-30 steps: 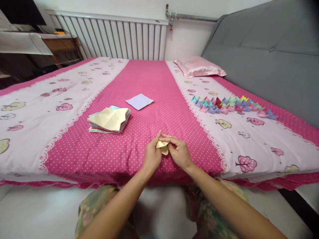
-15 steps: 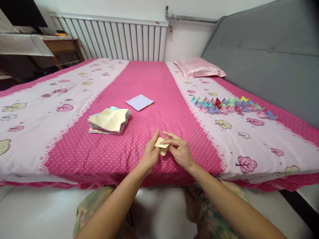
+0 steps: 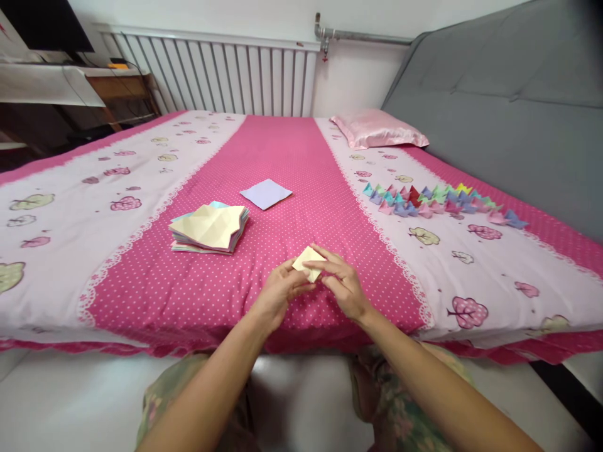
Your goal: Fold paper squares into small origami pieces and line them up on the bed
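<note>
Left hand (image 3: 276,292) pinching folded yellow paper (image 3: 308,257); right hand (image 3: 347,285) fingers on it, grip unclear | at bed (image 3: 282,144), middle of near edge | step: creasing, seemingly | next move likely wants steady left pinch, even pressure

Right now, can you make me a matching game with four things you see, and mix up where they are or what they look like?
Things:
1. Folded pale-yellow paper
2. Flat paper square
3. Paper stack
4. Pink satin pillow

Clues:
A. Lavender
B. Near the grey padded headboard
C. Touched by the left hand and right hand
D. Topped by a creased pale-yellow sheet

Right pairs: 1-C, 2-A, 3-D, 4-B.
</note>
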Available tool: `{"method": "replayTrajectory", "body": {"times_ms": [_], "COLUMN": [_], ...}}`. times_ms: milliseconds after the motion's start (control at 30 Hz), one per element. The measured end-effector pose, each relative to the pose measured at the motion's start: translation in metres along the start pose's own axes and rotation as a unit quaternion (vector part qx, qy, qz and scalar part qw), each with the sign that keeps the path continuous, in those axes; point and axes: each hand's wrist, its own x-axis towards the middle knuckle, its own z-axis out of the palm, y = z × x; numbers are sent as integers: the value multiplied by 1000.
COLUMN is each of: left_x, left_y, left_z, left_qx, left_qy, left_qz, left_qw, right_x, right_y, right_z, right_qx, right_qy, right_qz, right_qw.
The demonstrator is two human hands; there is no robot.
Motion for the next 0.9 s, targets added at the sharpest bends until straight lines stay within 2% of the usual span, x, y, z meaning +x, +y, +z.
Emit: {"method": "replayTrajectory", "body": {"times_ms": [67,167,367,500,667,900], "left_x": [0,0,1,3,6,3], "left_y": [-1,-4,-8,-15,-19,-14], "left_z": [1,2,3,0,-4,1], "left_qx": [35,76,140,167,189,219], "left_qy": [-2,10,9,14,19,18], "left_qz": [27,44,51,53,53,7], "left_qw": [999,996,989,984,980,976], "right_x": [0,2,5,6,6,6], "right_y": [-1,4,16,13,9,9], "right_z": [0,5,12,10,6,1], "right_qx": [31,62,182,234,224,192], "right_qy": [-6,22,87,56,12,37], "right_qz": [7,28,139,185,210,203], "right_qw": [999,997,969,953,952,960]}}
